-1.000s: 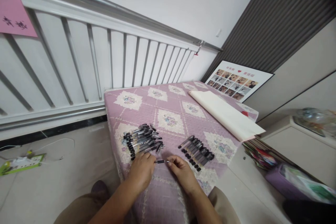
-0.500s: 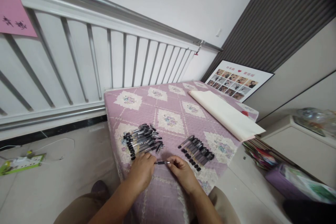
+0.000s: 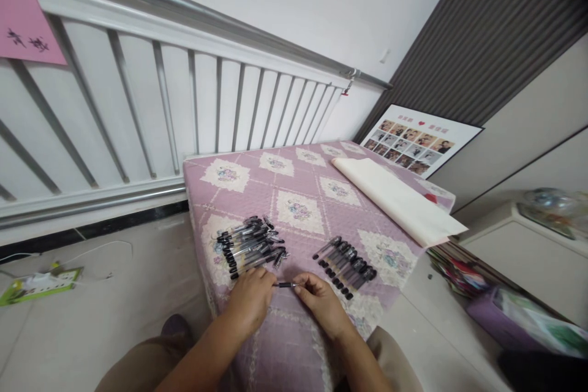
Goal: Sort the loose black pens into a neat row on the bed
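Note:
Between my hands lies a slim dark pen (image 3: 285, 285) with a shiny tip, held level above the cloth. My left hand (image 3: 253, 295) is closed round its left end, just in front of a loose pile of black and clear pens (image 3: 250, 248). The fingertips of my right hand (image 3: 316, 297) pinch the tip end; whatever small part they cover is hidden. Right of that hand, several capped pens (image 3: 344, 263) lie side by side in a slanted row. All of them rest on a purple flowered cloth (image 3: 316, 242).
A rolled cream sheet (image 3: 390, 199) lies along the far right of the covered surface. Behind stands a white radiator (image 3: 206, 104), and a framed photo board (image 3: 413, 141) leans at the back. A power strip (image 3: 41, 285) is on the floor at left; a purple box (image 3: 500, 318) stands right.
Both hands keep their hold on the pen and stay almost in place. The whole view has shifted very slightly; the pile and the row look the same.

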Demonstrator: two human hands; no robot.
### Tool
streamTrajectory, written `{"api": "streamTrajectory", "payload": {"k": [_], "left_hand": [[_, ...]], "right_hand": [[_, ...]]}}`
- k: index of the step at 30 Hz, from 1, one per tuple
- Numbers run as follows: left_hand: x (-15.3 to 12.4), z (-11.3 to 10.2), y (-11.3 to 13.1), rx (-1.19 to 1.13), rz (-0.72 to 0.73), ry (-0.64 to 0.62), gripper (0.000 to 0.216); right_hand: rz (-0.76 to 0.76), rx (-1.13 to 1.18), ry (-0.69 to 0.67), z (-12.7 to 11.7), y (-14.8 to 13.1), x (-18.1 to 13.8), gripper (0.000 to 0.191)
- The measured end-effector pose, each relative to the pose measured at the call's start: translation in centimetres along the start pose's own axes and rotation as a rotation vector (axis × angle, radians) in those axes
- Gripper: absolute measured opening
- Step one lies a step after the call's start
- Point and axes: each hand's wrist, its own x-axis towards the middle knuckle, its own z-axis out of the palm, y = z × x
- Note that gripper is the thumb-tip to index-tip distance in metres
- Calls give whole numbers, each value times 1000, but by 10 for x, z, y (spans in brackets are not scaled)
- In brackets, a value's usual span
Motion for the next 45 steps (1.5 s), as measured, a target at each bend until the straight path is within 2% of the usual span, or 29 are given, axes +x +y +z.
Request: {"api": "streamTrajectory", "payload": {"k": [7,19,24,30,34,38,41,45], "left_hand": [[2,-4,1,30,28,-32,26],[0,4,0,-6,30,4,13],[-1,4,0,-4,11,5,11],[-1,3,-1,-19,13,27,10],[0,2,-1,-24,8,27,10],[0,3,-1,-22,12,9,11],[0,4,-1,-24,20,14,12],[0,4,-3,-40,25,31,11]], "right_hand": [[5,19,6,0,2,0,28],[-16,-18,-16,0,5,0,24],[-40,-131,-42,0,0,-1,23],[-111,-311,63,9,-3,-3,32],[-135,-279,120,12,0,-2,29],[-149,-171,58,9,-1,-2,28],[-148,-225,10,7,-4,-3,23],[-146,-308,50,8,-3,-3,31]]}}
